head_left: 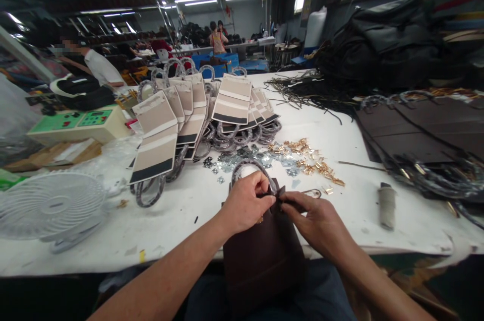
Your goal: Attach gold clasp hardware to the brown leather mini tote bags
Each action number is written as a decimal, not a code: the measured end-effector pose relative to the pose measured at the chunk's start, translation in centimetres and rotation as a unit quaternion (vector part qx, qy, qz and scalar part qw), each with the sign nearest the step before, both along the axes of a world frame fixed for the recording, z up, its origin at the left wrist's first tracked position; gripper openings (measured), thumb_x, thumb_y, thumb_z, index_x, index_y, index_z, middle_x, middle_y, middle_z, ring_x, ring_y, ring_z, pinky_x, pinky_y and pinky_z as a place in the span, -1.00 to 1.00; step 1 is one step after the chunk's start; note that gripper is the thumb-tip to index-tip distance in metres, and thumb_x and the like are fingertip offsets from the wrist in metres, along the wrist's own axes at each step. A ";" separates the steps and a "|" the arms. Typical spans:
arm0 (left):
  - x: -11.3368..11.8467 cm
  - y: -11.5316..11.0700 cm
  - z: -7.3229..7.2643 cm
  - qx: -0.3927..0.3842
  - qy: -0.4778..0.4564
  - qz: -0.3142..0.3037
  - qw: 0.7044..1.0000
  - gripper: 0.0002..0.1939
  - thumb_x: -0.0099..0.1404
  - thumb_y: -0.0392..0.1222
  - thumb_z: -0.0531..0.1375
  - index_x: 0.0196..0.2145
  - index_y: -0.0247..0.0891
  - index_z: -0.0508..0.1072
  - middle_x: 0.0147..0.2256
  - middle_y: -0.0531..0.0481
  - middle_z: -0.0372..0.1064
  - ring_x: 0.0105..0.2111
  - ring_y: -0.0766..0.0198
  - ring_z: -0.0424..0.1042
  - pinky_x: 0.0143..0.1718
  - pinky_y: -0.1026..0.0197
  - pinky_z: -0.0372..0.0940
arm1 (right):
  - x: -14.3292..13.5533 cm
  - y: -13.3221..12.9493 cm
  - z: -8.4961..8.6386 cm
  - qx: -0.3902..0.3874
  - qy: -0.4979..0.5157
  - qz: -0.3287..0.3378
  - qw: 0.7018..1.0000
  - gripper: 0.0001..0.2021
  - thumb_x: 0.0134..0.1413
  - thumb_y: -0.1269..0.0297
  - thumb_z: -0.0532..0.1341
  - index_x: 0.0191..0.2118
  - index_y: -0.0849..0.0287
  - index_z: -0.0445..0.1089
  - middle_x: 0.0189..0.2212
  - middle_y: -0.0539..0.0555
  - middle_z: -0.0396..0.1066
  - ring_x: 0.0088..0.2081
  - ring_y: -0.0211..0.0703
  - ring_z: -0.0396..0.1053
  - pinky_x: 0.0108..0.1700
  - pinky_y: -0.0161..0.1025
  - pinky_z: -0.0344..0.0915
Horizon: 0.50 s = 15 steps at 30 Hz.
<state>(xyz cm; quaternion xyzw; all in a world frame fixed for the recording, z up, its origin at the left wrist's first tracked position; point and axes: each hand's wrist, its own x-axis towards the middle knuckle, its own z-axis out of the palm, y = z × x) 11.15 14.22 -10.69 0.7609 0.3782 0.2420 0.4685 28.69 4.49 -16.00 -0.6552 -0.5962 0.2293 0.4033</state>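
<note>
A dark brown leather bag panel hangs over the table's front edge onto my lap. Its plastic-wrapped handle arches up at the far end. My left hand is closed in a pinch at the panel's top, by the handle's base. Just to its right, my right hand pinches a small dark strap tab between thumb and fingers. What the left fingertips grip is hidden. A bit of gold metal shows under my left hand.
Gold metal fittings and grey metal plates lie scattered beyond the bag. Beige panels with wrapped handles are stacked behind. A white fan stands left; a grey cylinder and brown panels are right. Several people work farther back.
</note>
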 end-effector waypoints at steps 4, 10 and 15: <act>-0.1 -0.4 -0.1 0.004 0.013 0.000 1.000 -0.73 0.12 -0.34 0.26 -0.45 -0.19 0.17 -0.52 0.22 0.16 -0.53 0.42 0.15 -0.47 0.33 0.13 | -0.1 0.0 0.1 -0.021 -0.023 0.028 0.999 -0.79 0.23 0.23 0.22 -0.08 -0.09 0.55 -0.18 -0.06 0.64 -0.15 -0.03 0.58 -0.09 -0.12 0.42; -0.4 -0.5 1.3 -0.006 0.016 -0.017 1.000 -0.77 0.17 -0.27 0.25 -0.39 -0.16 0.21 -0.47 0.20 0.26 -0.54 0.38 0.25 -0.50 0.31 0.15 | 0.0 0.1 0.1 -0.003 0.031 -0.028 0.999 -0.73 0.20 0.10 0.28 0.02 -0.10 0.47 -0.24 -0.05 0.62 -0.22 -0.07 0.58 -0.20 -0.19 0.44; -0.9 -0.4 2.1 0.037 0.009 -0.051 0.998 -0.73 0.14 -0.29 0.30 -0.41 -0.19 0.21 -0.44 0.20 0.27 -0.44 0.38 0.26 -0.38 0.32 0.17 | 1.1 0.2 0.1 0.053 0.035 0.007 0.998 -0.45 0.10 -0.03 0.38 0.20 -0.15 0.37 -0.01 -0.01 0.56 0.02 -0.01 0.52 0.02 -0.15 0.44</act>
